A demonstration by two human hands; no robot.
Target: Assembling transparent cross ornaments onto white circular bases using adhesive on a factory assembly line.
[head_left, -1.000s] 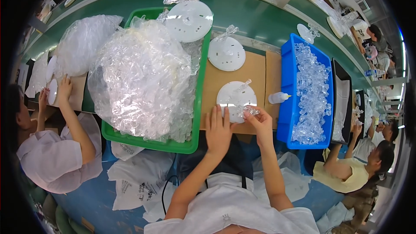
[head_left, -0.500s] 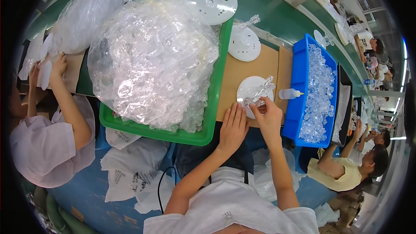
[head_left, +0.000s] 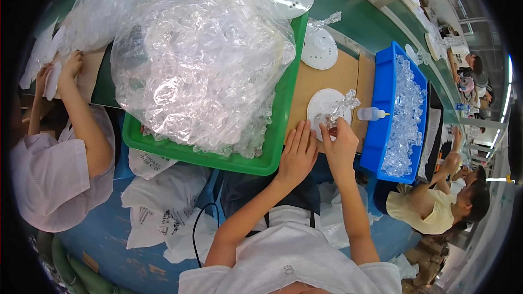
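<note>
My hands worked in a narrow strip of brown board (head_left: 327,79). The green tray (head_left: 283,125), heaped with clear plastic wrap (head_left: 201,54), walled my left hand (head_left: 298,155) in; the blue bin (head_left: 381,103) of clear pieces closed off my right hand (head_left: 339,144), with a small squeeze bottle (head_left: 370,113) lying just before it. Ahead, bare board lay between two white discs (head_left: 321,49).

Factory assembly line. Long green surface (head_left: 348,16) with a row of seated workers, a green tray (head_left: 218,155) heaped with clear plastic wrap, and a blue bin (head_left: 381,98) of clear parts. White discs (head_left: 318,49) lie at each station.
</note>
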